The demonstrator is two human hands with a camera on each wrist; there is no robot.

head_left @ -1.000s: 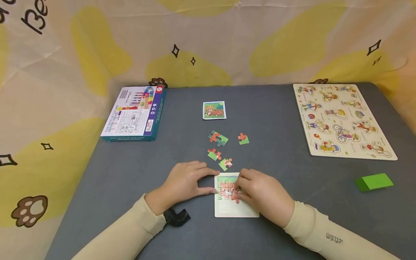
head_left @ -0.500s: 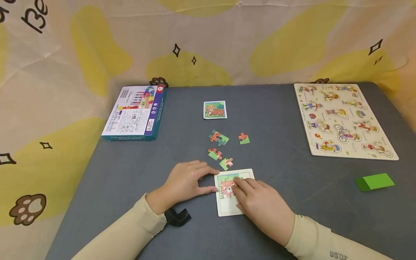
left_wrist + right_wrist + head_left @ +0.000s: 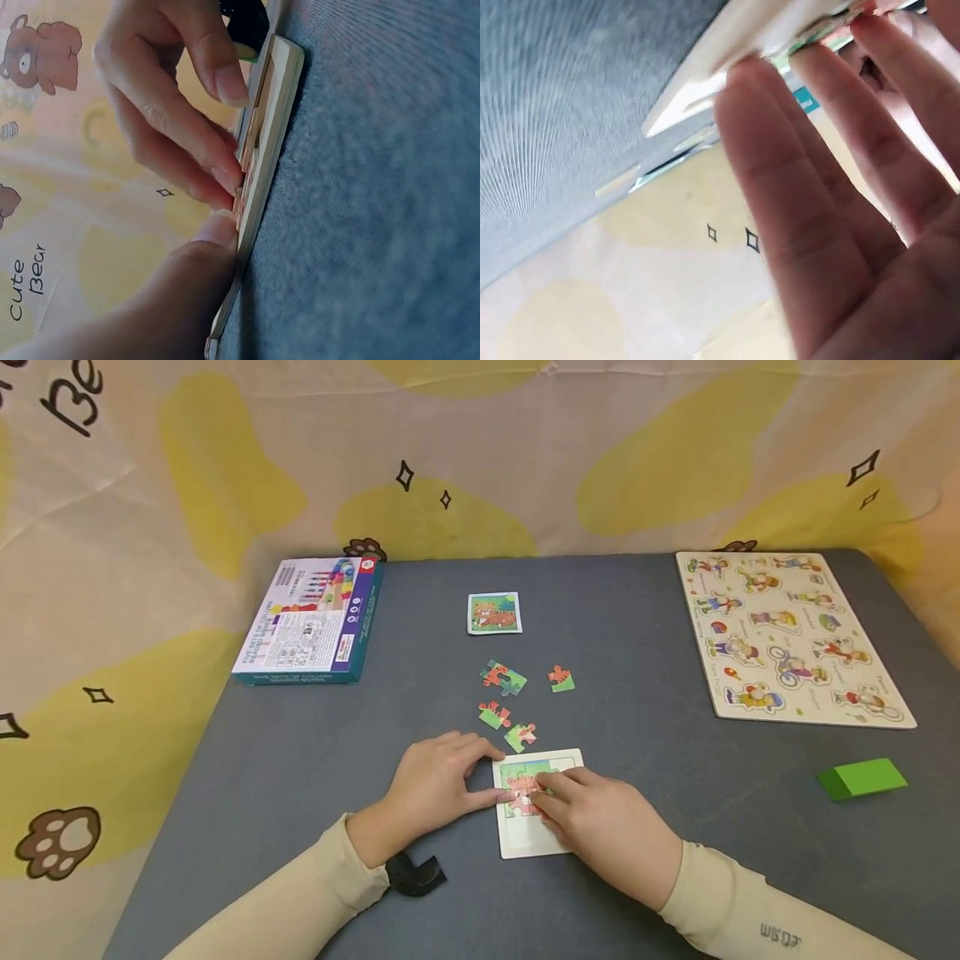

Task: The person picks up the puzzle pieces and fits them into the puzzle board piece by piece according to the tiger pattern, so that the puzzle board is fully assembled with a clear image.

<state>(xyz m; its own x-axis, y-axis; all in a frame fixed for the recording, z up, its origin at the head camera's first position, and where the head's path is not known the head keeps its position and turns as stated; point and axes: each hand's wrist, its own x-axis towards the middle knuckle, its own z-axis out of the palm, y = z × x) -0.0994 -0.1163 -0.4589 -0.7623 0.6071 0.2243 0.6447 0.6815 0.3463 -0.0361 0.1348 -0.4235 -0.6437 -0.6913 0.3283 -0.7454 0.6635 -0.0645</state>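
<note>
A small pale puzzle tray (image 3: 536,839) lies on the table with joined jigsaw pieces (image 3: 517,802) in its upper left part, showing part of a red-orange animal on green. My left hand (image 3: 435,785) touches the tray's upper left corner with a fingertip while its thumb presses the pieces from the left side. From the right, my right hand (image 3: 615,827) presses its fingertips on the same pieces and covers the tray's right side. In the left wrist view, the left thumb (image 3: 199,262) and the right hand's fingertips meet at the pieces.
Several loose jigsaw pieces (image 3: 504,678) lie beyond the tray. A tiger picture card (image 3: 495,613) is further back. A box (image 3: 307,622) stands at the left, a wooden peg puzzle board (image 3: 795,639) at the back right, and a green block (image 3: 862,779) at the right.
The right hand's fingers have shifted from the right edge of the joined pieces onto them. The tray has turned slightly. The left thumb has moved from the tray's edge onto the pieces.
</note>
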